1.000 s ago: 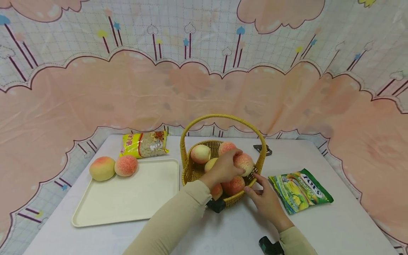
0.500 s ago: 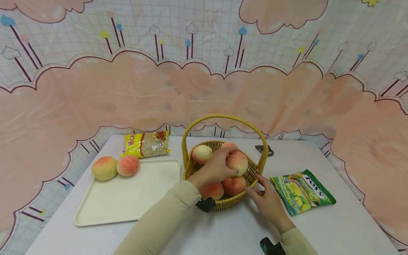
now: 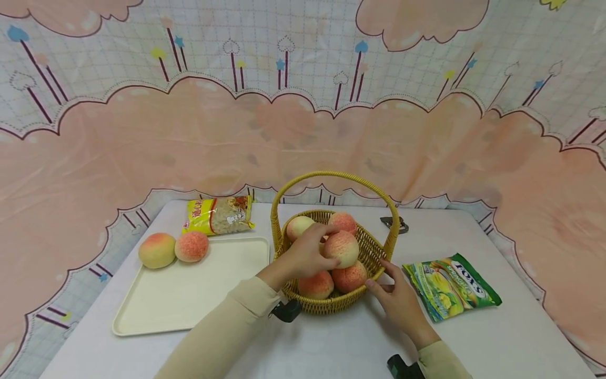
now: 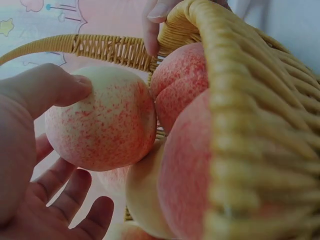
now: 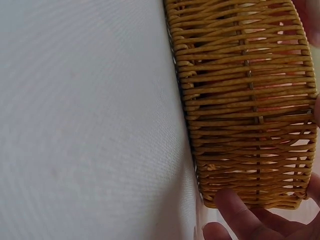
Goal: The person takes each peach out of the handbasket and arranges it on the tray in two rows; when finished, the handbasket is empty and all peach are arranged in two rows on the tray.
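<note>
One left hand (image 3: pixel 303 255): I read thumb and forefinger pinching a pale, red-speckled peach (image 3: pixel 343 251); the other fingers (image 4: pixel 70 197) are spread loosely beneath it in the left wrist view.
Speckled peach: within the basket (image 3: pixel 326 306), beside two red peaches (image 3: pixel 349 277) at the near side; from my station I cannot tell whether it bears on the fruit below.
Right hand (image 3: pixel 401 297): holds the basket's right side near the foot of the handle (image 3: pixel 334 173), thumb at the rim, fingertips against the outer wall.
Rest of basket: I note a pale peach (image 3: pixel 298 227) and a pink peach (image 3: pixel 343 222) at the far side, plus a partly hidden yellow fruit (image 4: pixel 145 195).
Tray (image 3: pixel 199 295): left of the basket, with a yellow-red fruit (image 3: pixel 157 251) and a coral peach (image 3: pixel 191 246) at its far left corner.
Bags: yellow bag (image 3: pixel 219 215) behind the tray; green bag (image 3: pixel 452 287) right of the right hand.
Small dark object (image 3: pixel 395 225): beyond the handle; identity unclear to me.
</note>
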Available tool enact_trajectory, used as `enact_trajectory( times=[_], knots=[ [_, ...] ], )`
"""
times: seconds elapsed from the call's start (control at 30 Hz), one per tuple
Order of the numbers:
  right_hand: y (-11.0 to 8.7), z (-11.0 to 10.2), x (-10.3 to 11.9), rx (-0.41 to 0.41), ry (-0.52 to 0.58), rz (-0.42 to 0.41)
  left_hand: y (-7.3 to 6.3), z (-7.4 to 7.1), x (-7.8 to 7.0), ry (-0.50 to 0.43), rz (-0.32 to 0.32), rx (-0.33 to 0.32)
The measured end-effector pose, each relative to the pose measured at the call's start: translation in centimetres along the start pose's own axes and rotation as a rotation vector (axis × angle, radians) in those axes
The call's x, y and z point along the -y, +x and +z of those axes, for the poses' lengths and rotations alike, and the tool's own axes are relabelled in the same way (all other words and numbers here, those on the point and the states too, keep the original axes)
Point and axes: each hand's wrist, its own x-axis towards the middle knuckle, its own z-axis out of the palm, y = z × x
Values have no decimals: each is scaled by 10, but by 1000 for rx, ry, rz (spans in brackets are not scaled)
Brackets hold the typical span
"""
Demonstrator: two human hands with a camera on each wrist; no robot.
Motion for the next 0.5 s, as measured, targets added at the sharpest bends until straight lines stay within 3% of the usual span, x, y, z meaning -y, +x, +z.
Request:
enact_trajectory(
  times=[0.5],
  knots=[
    [0, 1, 0, 5, -3, -2, -33, -11, 9, -68, 39, -6]
  ],
)
